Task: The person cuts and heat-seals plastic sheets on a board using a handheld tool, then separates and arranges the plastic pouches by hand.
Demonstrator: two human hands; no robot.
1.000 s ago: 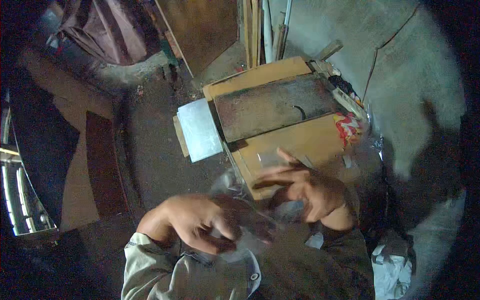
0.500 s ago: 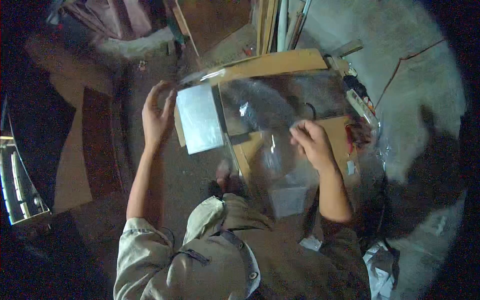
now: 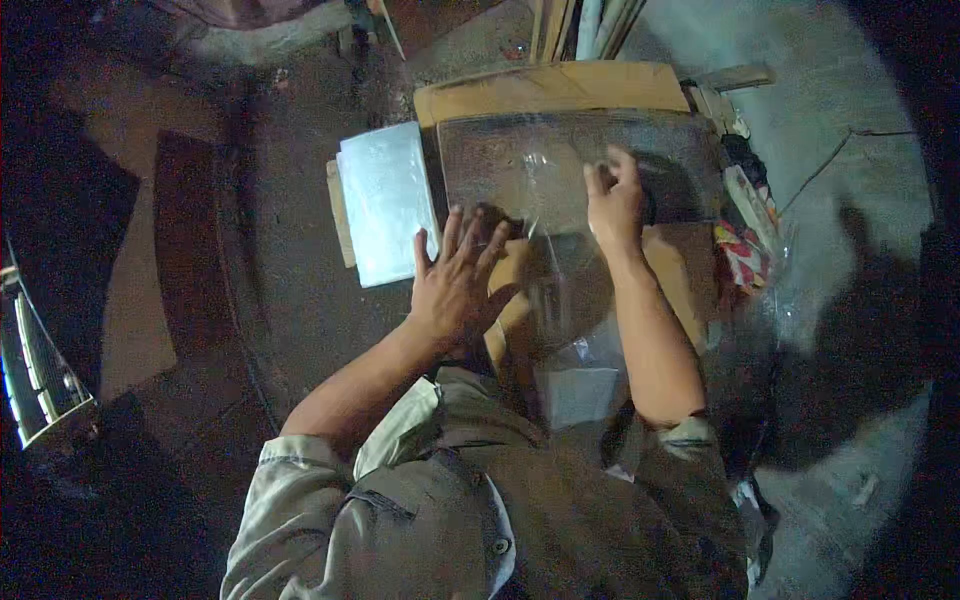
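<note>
My left hand (image 3: 455,285) is spread, palm down, over the left edge of the work surface. Its fingertips are by the lower right corner of a stack of pale, shiny sheets (image 3: 385,205), which look like plastic bags. Over the dark panel (image 3: 490,150), my right hand (image 3: 615,205) has its fingers bent, the thumb near the index finger; anything between them is too small or blurred to make out. Clear plastic film (image 3: 548,290) with bright reflections lies between and below the hands, on the panel and the cardboard (image 3: 560,85).
To the right of the board lie a red and white packet (image 3: 742,258) and a pale strip-like object (image 3: 748,205). Wooden strips and pipes (image 3: 590,30) stand at the back. A pale sheet (image 3: 580,395) is close to my body.
My left hand has come from beyond the stack's left side to its right, fingers now spread flat. My right hand has moved up and slightly left over the dark panel.
</note>
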